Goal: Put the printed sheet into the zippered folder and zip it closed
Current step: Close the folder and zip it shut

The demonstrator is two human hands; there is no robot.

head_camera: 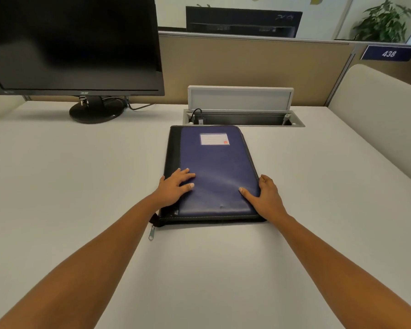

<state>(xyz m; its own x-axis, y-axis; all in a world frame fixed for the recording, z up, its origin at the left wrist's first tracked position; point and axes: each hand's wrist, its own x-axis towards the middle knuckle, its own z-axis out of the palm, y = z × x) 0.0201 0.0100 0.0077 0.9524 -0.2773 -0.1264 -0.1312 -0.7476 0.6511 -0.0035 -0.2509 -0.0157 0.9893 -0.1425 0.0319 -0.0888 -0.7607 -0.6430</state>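
— While both palms press flat, where's the zippered folder (215,173)?
— Closed on the white desk (57,174), just before the open cable box (243,117). The left hand (176,186) lies spread near its black spine, gripping nothing; the right hand (265,198) rests open-fingered on the opposite edge.
— The zipper pull (151,232)?
— Loose on the desk at the near left corner

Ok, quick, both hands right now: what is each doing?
Left hand: open, flat on the folder near its spine, gripping nothing.
Right hand: open, resting on the folder's right edge, gripping nothing.
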